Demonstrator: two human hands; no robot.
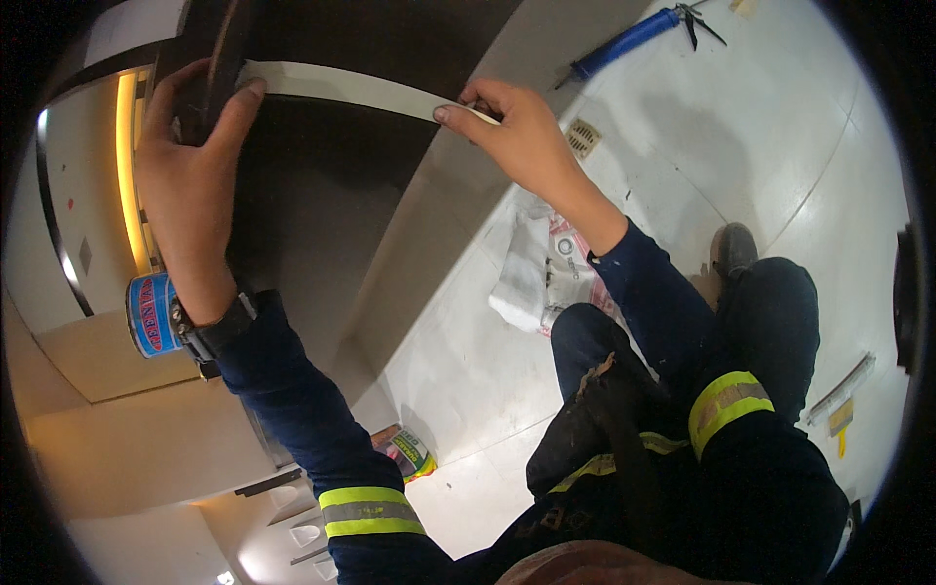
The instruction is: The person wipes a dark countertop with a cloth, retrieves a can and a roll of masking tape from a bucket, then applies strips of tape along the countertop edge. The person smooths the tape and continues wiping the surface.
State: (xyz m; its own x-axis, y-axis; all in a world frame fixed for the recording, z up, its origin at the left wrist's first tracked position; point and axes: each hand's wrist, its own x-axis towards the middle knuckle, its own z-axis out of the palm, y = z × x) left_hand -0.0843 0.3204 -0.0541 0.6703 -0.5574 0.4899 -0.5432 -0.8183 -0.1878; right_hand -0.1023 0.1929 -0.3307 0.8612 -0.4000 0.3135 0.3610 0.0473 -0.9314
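Here, a long, flat, off-white strip [346,86] stretches between both hands across a broad, dark brown panel [322,185]. The left hand [190,166] straddles a narrow, dark board edge [228,54], its thumb at the strip's left end and its fingers bent round the other side; this grip is parted around the board, and I cannot tell whether it clamps tightly. The right hand [526,132] has its grip closed, thumb and forefinger pinching the strip near its right end. Just beside the left wrist is a round blue tin [151,314]. On the white tiled floor [478,390], well apart from the strip, lie a blue-barrelled caulking gun [624,44] with black handles, a crumpled white-and-red plastic bag [531,278], and a green-and-yellow packet [414,456].
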